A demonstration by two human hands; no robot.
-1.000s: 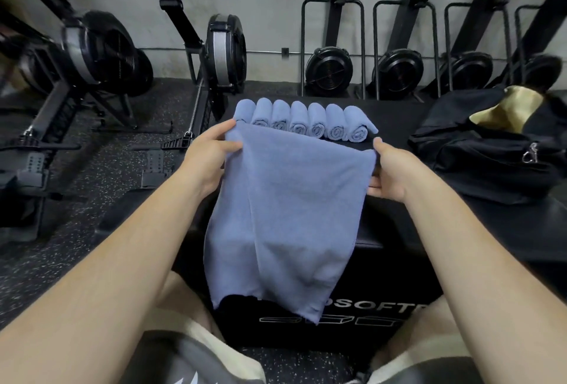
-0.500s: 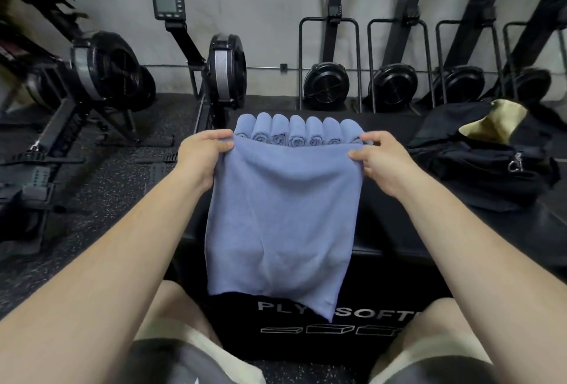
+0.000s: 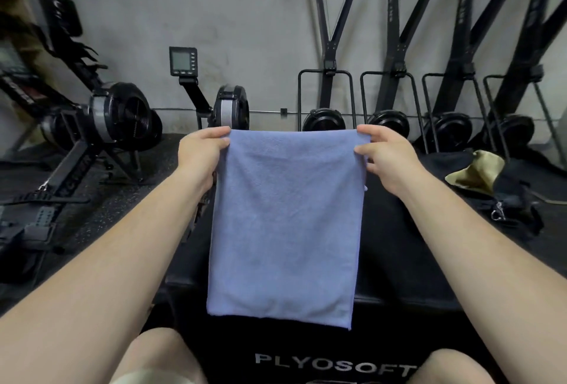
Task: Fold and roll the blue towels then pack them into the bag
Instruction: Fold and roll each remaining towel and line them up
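Towel (image 3: 285, 224), blue and folded to a tall rectangle, hangs flat in the air in front of the person, its top edge stretched level between the two hands and its lower edge dangling just past the near rim of the black plyo box (image 3: 395, 245). The cloth covers the middle of the box top, so whatever lies behind it there cannot be seen.

The left hand (image 3: 201, 153) pinches the top left corner, thumb and forefinger pressed together on the fabric with the other fingers curled behind it. The right hand (image 3: 383, 158) pinches the top right corner the same way, thumb in front, fingers tucked against the back of the cloth. Both forearms reach forward from the lower corners of the view, and the person's bare knees show at the bottom edge on either side of the box lettering "PLYOSOFT".

The black duffel bag (image 3: 503, 190) sits on the right part of the box top, well apart from the towel, its opening showing a tan lining (image 3: 478, 169). Rowing machines (image 3: 122, 120) stand on the floor at left, and upright black machines (image 3: 389, 101) line the grey wall.
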